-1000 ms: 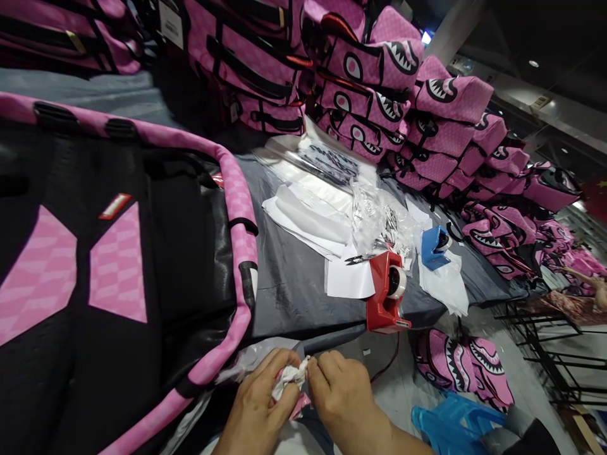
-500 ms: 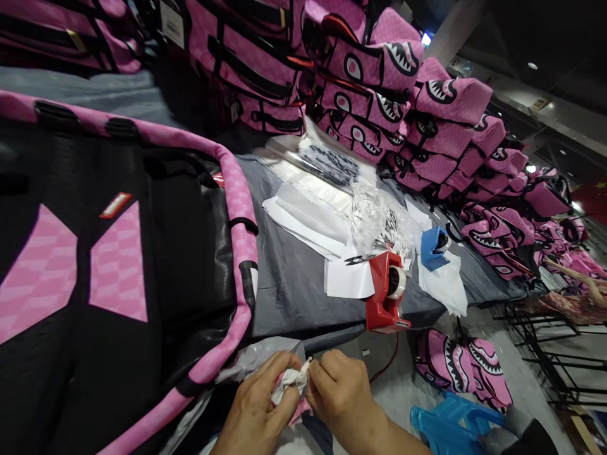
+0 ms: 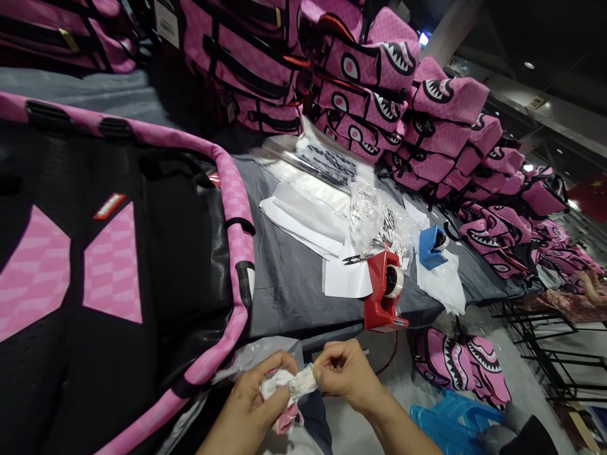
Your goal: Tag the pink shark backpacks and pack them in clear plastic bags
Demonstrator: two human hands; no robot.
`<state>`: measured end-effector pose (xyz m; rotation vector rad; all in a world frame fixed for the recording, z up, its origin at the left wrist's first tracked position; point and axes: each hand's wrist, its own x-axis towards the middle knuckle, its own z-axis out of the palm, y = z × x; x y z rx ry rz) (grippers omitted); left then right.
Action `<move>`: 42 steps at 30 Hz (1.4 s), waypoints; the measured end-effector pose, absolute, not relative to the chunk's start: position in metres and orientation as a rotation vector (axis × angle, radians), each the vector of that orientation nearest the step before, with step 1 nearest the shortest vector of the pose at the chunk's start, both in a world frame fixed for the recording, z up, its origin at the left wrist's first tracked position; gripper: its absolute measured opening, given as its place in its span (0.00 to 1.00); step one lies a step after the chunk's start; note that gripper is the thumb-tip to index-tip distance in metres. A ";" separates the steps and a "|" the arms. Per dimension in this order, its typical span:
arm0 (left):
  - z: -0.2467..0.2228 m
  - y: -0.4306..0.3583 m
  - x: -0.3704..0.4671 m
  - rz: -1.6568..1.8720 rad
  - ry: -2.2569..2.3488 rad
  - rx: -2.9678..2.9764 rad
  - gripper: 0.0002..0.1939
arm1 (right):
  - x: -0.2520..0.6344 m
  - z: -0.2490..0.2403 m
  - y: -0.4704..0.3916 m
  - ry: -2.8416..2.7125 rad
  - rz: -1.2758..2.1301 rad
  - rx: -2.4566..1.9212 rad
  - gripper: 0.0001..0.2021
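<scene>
Low in the middle of the head view, my left hand (image 3: 258, 398) is closed around a crumpled piece of white paper (image 3: 301, 382) with a pink part hanging below the thumb. My right hand (image 3: 345, 374) pinches the paper's right end, so it stretches between both hands. To the left lies a large black and pink backpack (image 3: 190, 246), its back panel and straps facing up. Above my right hand, at the table's edge, stands a red tape dispenser (image 3: 378, 303) with a roll of tape.
White sheets (image 3: 303, 218) and clear plastic bags (image 3: 374, 215) lie on the grey-covered table (image 3: 294, 303). A blue tape dispenser (image 3: 430, 248) stands farther right. Pink shark-face bags (image 3: 370, 69) are stacked behind. A blue plastic stool (image 3: 446, 420) and more bags (image 3: 459, 363) are on the floor.
My right hand has moved a little to the right and up, away from my left hand. More of the crumpled white paper now shows between them.
</scene>
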<state>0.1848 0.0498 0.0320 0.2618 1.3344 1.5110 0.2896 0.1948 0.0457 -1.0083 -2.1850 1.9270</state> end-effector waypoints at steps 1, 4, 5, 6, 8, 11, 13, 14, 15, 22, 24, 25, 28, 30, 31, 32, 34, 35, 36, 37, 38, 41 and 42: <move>0.036 0.050 0.184 1.514 1.284 0.203 0.05 | 0.290 0.043 0.195 -2.058 2.064 -1.062 0.08; 0.043 0.051 0.183 1.523 1.190 0.078 0.06 | 0.290 0.036 0.192 -1.644 2.410 -1.189 0.19; 0.044 0.051 0.182 1.525 1.162 0.044 0.06 | 0.289 0.035 0.189 -1.537 2.481 -1.201 0.22; 0.044 0.051 0.181 1.523 1.139 0.016 0.06 | 0.289 0.035 0.187 -1.455 2.530 -1.199 0.24; 0.041 0.053 0.180 1.517 1.087 -0.013 0.07 | 0.288 0.035 0.181 -1.349 2.579 -1.179 0.26; 0.035 0.054 0.179 1.503 0.983 -0.023 0.09 | 0.289 0.032 0.176 -1.265 2.596 -1.155 0.28; 0.031 0.054 0.180 1.510 0.976 -0.017 0.09 | 0.290 0.030 0.178 -1.316 2.604 -1.117 0.29; 0.029 0.054 0.181 1.523 1.009 -0.004 0.09 | 0.292 0.030 0.182 -1.411 2.589 -1.084 0.28; 0.027 0.054 0.183 1.541 1.055 0.017 0.08 | 0.293 0.031 0.188 -1.538 2.554 -1.038 0.27; 0.011 0.055 0.189 1.617 1.245 0.175 0.09 | 0.299 0.068 0.215 -2.373 1.754 -0.494 0.24; 0.015 0.054 0.188 1.614 1.271 0.195 0.08 | 0.298 0.075 0.212 -2.576 1.334 -0.279 0.19; 0.019 0.054 0.187 1.612 1.281 0.201 0.08 | 0.298 0.077 0.210 -2.639 1.162 -0.182 0.16; 0.032 0.052 0.185 1.599 1.318 0.203 0.06 | 0.295 0.080 0.208 -2.770 0.807 -0.037 0.14; 0.039 0.052 0.184 1.572 1.315 0.224 0.05 | 0.292 0.082 0.209 -2.832 0.743 -0.016 0.13; 0.041 0.051 0.183 1.559 1.309 0.234 0.05 | 0.291 0.082 0.210 -2.850 0.749 -0.007 0.13; 0.043 0.051 0.183 1.555 1.305 0.241 0.05 | 0.290 0.083 0.210 -2.857 0.767 0.008 0.12; 0.044 0.050 0.182 1.584 1.311 0.261 0.09 | 0.289 0.084 0.211 -2.833 0.839 0.019 0.11; 0.044 0.050 0.181 1.612 1.307 0.264 0.14 | 0.289 0.083 0.210 -2.804 0.891 0.005 0.11; 0.043 0.050 0.181 1.636 1.295 0.251 0.19 | 0.289 0.083 0.209 -2.766 0.948 -0.028 0.10; 0.043 0.050 0.181 1.648 1.274 0.222 0.23 | 0.289 0.081 0.207 -2.718 1.004 -0.074 0.10; 0.043 0.051 0.181 1.644 1.238 0.183 0.26 | 0.290 0.079 0.205 -2.663 1.050 -0.128 0.09; 0.042 0.051 0.182 1.581 1.096 0.083 0.24 | 0.291 0.074 0.199 -2.516 1.061 -0.249 0.07; 0.041 0.052 0.183 1.557 1.061 0.076 0.23 | 0.291 0.072 0.197 -2.492 1.034 -0.265 0.07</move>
